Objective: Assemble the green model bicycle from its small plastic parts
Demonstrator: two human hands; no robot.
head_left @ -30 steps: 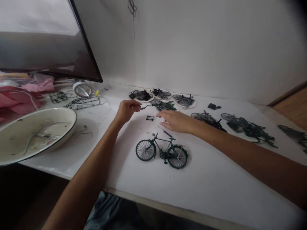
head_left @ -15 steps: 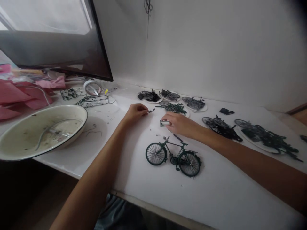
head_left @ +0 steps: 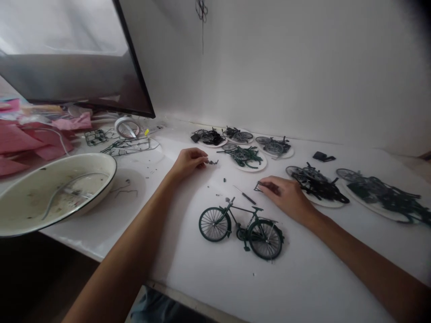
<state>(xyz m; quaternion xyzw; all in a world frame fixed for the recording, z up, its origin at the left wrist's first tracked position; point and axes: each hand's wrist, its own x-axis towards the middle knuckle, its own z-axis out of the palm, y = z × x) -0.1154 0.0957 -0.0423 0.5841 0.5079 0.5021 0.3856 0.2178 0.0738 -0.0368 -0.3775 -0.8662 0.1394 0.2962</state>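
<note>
A dark green model bicycle (head_left: 241,229) lies on its side on the white table in front of me. My left hand (head_left: 189,163) is closed, pinching a small dark toothed piece (head_left: 212,162) that sticks out to the right of the fingertips. To the right of it, my right hand (head_left: 284,193) pinches a small dark frame-shaped part (head_left: 258,186) between thumb and fingers, close to the table. A thin screwdriver (head_left: 245,195) with a dark handle lies between that hand and the bicycle. One tiny dark green bit (head_left: 224,180) rests between my hands.
Several white plates (head_left: 254,169) hold dark bicycle parts at the back and right. A black piece (head_left: 323,156) lies near the wall. At left are an enamel basin (head_left: 111,172) with a pale tube, leftover part frames (head_left: 129,144), a tape roll (head_left: 127,128), pink cloth (head_left: 23,139) and a screen (head_left: 84,80).
My right hand has moved right and nearer to me with the small frame-shaped part, uncovering the screwdriver and the tiny green bit. The left hand stays nearly in place. The view has shifted slightly.
</note>
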